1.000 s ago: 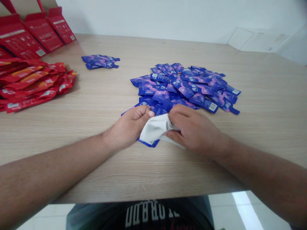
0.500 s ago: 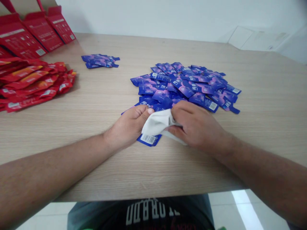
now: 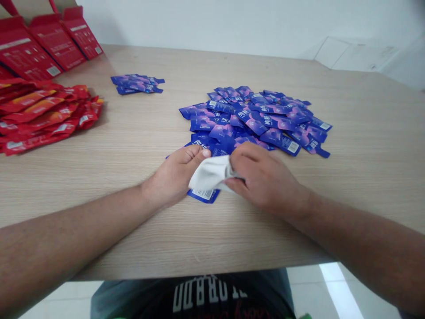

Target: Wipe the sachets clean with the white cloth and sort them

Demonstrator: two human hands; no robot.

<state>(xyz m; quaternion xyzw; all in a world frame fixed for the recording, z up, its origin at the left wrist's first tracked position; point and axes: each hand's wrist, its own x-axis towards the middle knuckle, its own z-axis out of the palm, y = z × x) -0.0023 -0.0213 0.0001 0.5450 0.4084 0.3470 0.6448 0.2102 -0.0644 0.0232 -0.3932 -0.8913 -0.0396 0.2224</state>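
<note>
A blue sachet (image 3: 212, 197) with a white barcode label is held by my left hand (image 3: 174, 175), whose thumb lies along its upper edge. My right hand (image 3: 265, 179) is closed around a bunched white cloth (image 3: 209, 172). That cloth lies across the front of the sachet and hides most of it; only the lower corner with part of the barcode shows. Just beyond both hands spreads a loose pile of blue and purple sachets (image 3: 252, 117), overlapping at different angles.
A small stack of blue sachets (image 3: 137, 83) lies apart at the back left. Red and orange packets (image 3: 43, 119) are heaped at the left, with red boxes (image 3: 55, 42) standing behind them. The wooden table (image 3: 186, 243) meets a white wall at the back.
My right hand has moved a little to the left with the cloth, which now covers more of the sachet's barcode. My left hand stays almost still.
</note>
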